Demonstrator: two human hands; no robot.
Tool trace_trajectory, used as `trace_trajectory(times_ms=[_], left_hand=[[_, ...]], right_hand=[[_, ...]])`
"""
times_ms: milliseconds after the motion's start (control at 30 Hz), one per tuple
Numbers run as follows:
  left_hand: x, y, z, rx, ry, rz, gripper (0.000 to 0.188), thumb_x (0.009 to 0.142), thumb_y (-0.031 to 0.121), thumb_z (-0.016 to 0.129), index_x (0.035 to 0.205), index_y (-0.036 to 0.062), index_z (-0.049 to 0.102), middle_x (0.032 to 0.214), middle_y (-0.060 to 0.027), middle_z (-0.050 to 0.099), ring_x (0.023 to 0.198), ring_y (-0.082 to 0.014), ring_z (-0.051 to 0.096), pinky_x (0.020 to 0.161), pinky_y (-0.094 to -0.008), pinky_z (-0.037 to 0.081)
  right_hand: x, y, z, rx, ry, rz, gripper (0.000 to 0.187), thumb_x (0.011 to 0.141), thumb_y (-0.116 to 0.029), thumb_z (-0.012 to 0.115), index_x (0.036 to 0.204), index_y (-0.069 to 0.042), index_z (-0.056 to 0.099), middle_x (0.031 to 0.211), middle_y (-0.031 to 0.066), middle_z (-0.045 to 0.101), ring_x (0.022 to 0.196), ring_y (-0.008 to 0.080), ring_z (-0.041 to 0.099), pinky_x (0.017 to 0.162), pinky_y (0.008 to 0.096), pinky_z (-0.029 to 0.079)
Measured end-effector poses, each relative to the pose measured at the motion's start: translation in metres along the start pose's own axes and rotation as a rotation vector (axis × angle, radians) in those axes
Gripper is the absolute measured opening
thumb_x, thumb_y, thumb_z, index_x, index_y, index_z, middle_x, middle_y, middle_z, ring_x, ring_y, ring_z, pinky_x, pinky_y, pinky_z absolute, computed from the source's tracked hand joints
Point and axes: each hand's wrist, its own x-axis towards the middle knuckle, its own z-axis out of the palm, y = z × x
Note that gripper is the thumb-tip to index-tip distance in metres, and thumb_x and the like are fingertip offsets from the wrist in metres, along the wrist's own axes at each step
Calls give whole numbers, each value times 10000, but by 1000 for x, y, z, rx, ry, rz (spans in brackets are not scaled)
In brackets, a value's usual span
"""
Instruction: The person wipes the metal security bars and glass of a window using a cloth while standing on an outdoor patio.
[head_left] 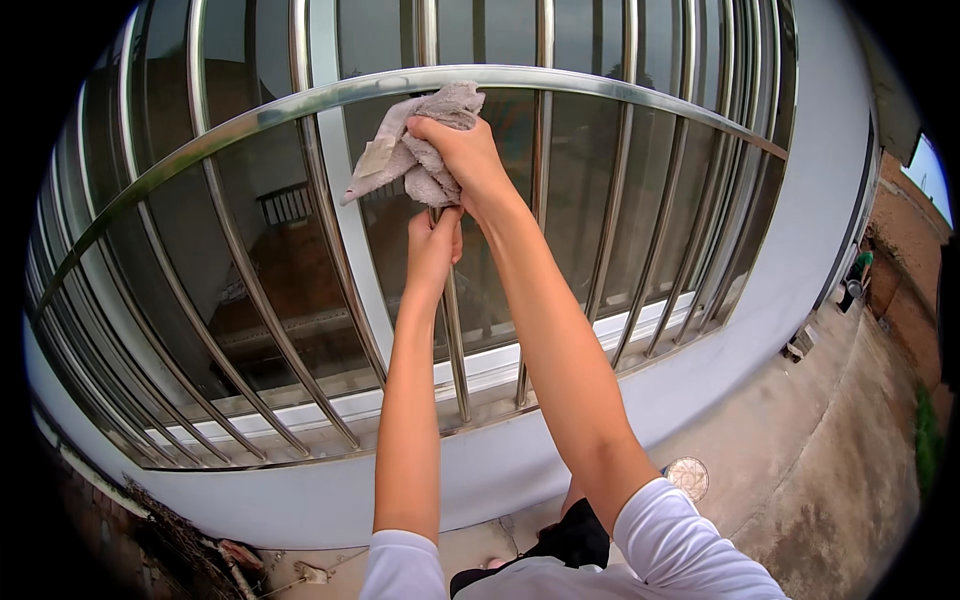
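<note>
A crumpled pale grey-pink cloth [432, 175] with a light tag is bunched around a shiny upright metal bar [455, 345] of a window grille, just below the horizontal rail [585, 88]. My right hand [470, 160] is closed on the cloth, pressing it about the bar. Right below it, my left hand [433, 250] is closed around the same bar, its fingers partly hidden behind it. The cloth hides the bar's upper stretch. Both my arms reach up and forward.
Behind the bars is a dark glass window with a white frame [345, 220]. Below runs a pale wall [600, 440]. A round bucket [687, 478] stands on the concrete ground [770, 440] at right. Far right, a person [857, 272] is near the wall. Debris [235, 560] lies at lower left.
</note>
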Motion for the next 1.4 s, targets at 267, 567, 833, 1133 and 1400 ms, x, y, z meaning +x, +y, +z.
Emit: trace_trajectory(times_ms=[267,567,833,1133,1400], left_hand=[[0,1,-1,17,11,-27,291,895,177,550,643,117,416,529,63,362,418,-44,309,400,-243,250],[0,-5,-10,197,35,-6,234,876,210,583,742,26,526,602,3,469,524,-101,449,498,-274,378],[-120,92,1,586,274,86,250,917,134,537,1112,-19,571,974,-105,660,894,-162,599,854,-287,446],[-37,50,19,636,123,357,552,914,222,575,1353,-22,346,1320,-192,473,1251,-266,441,1044,-346,334],[26,53,17,324,40,413,373,819,90,628,1153,-34,520,1112,-105,579,1011,-167,560,867,-303,446]], right_hand=[[10,20,-13,187,-129,42,341,837,-204,639,1106,-18,543,999,81,602,895,162,586,782,317,490],[1,24,-15,135,-143,64,372,838,-243,650,1116,-24,537,1006,73,595,914,158,576,798,317,483],[-36,48,-27,73,-136,119,395,847,-267,655,1128,-13,539,1007,63,611,911,146,593,799,303,493],[-15,27,-30,414,-121,96,637,889,-649,421,1100,-62,553,1030,85,600,952,208,582,851,366,481],[7,-4,-19,-87,-179,45,441,831,-415,665,1015,-24,580,924,74,612,890,151,592,791,318,481]])
